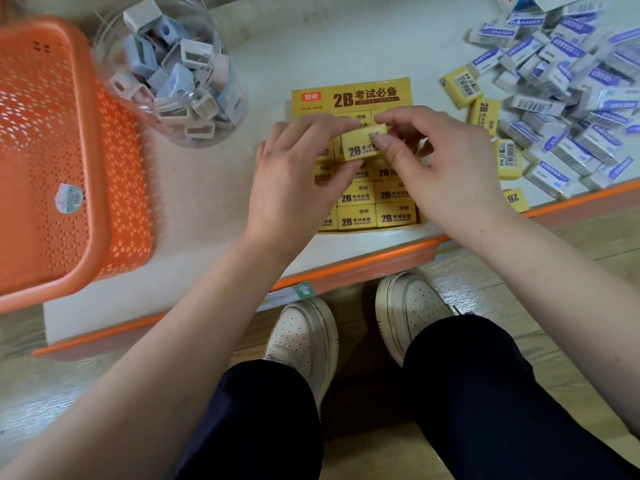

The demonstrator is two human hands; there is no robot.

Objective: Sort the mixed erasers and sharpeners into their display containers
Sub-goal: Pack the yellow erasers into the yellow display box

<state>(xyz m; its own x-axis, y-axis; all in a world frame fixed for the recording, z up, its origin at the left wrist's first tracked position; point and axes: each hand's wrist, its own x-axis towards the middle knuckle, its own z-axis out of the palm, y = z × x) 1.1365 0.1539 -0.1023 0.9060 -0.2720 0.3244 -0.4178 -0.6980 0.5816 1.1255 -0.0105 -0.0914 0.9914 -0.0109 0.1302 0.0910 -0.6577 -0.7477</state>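
The left hand (294, 174) and right hand (443, 168) pinch one yellow eraser (360, 148) above one yellow box (353, 95).

A white shelf (311, 53) with an orange front edge carries an orange basket (52, 150) at the left, a clear jar of sharpeners (173, 71) upper left, a yellow eraser box (353, 95) at centre, and loose erasers (561, 98) heaped upper right.

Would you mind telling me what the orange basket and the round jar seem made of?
The orange basket looks like moulded matte plastic, given its perforated wall. The round jar is probably clear glossy plastic; sharpeners show through it, though glass is possible.
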